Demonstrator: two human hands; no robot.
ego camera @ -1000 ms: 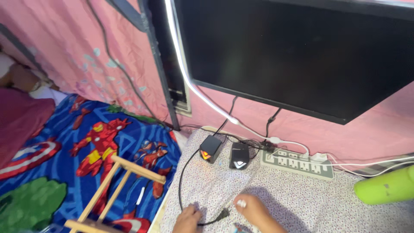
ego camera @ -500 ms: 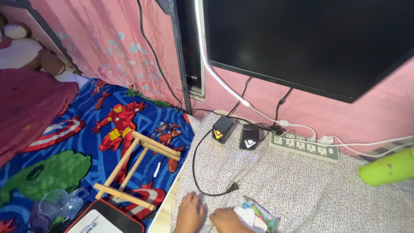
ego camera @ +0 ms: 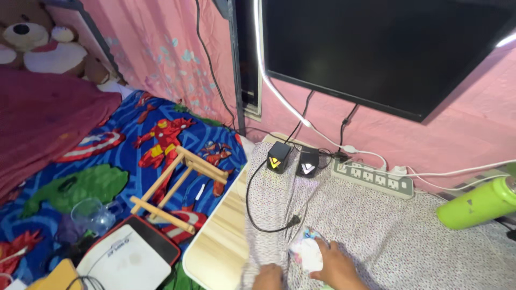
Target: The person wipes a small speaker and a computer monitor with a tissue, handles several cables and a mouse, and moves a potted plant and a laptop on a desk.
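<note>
The right hand (ego camera: 332,265) lies palm down on the cloth (ego camera: 376,236), its fingers (ego camera: 321,248) curled over a small packet (ego camera: 305,252). The left hand (ego camera: 267,277), beside it, pinches the cloth's bunched edge. A black plug (ego camera: 294,220) lies just beyond the fingers.

2 bare hands, left hand (ego camera: 267,277) and right hand (ego camera: 334,265), no sleeves, rings or gloves showing.

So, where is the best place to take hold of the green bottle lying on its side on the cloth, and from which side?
Grip the green bottle around the middle of its body, coming from above. It lies on its side on the flowered cloth, so the round barrel is open from above, and the middle likely balances best. Both hands are far from it.
</note>
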